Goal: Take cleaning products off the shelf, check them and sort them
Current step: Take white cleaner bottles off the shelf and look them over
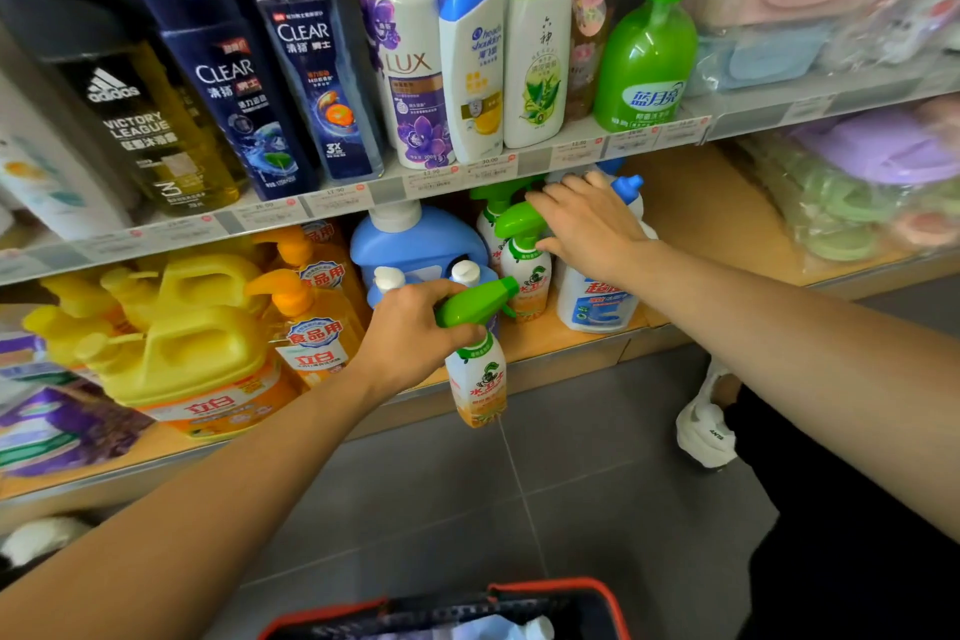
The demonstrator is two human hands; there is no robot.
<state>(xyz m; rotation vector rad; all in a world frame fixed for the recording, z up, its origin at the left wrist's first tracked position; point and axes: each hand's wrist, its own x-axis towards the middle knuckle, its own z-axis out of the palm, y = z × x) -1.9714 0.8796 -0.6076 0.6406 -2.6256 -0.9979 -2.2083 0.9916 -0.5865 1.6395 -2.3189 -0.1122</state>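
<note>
Left hand (410,333): fingers curled tight round the neck of a green-triggered spray bottle (478,379), held upright just in front of the lower shelf (571,353), clear of its edge. Right hand (587,224): fingers spread and nearly straight, lying over the green head of a second spray bottle (530,276) standing on that shelf beside a blue-capped bottle (597,301). A red-rimmed basket (602,592) sits below.

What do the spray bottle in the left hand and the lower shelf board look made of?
The spray bottle in the left hand looks like opaque white plastic with a glossy printed label. Its green trigger head is smooth moulded plastic with a soft sheen. The lower shelf board is matt tan and wood-look, possibly laminate; no grain shows.
</note>
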